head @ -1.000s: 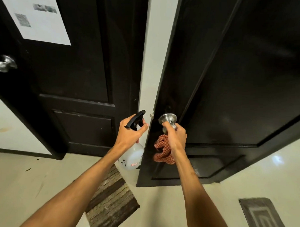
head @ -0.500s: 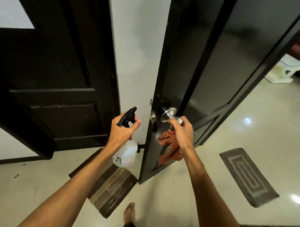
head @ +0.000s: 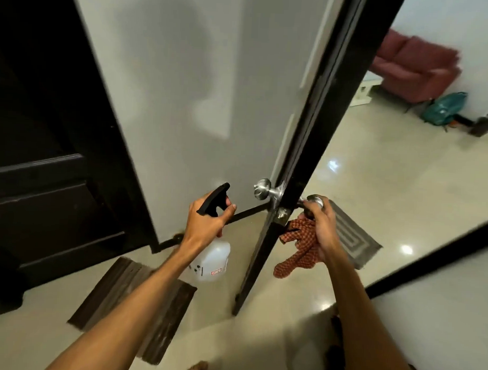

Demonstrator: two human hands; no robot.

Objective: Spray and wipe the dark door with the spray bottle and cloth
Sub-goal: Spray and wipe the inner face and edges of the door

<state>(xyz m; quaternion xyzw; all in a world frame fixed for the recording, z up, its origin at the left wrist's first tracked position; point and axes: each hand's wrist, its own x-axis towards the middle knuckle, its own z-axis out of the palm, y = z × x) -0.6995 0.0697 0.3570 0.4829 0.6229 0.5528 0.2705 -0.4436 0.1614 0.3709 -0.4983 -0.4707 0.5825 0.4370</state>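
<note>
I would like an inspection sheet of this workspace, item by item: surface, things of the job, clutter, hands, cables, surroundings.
Surface: pale glossy floor, light reflections on it.
Job's things: dark door open, seen edge-on; spray bottle white with black trigger; checked red cloth hanging beside the door edge.
Clutter: striped mat left of the door; grey mat right of it.
Hands: left hand grips the spray bottle's neck; right hand grips the door knob and holds the cloth too.
Cables: nothing seen.
Surroundings: grey wall, second dark door, red sofa, teal bag.
</note>
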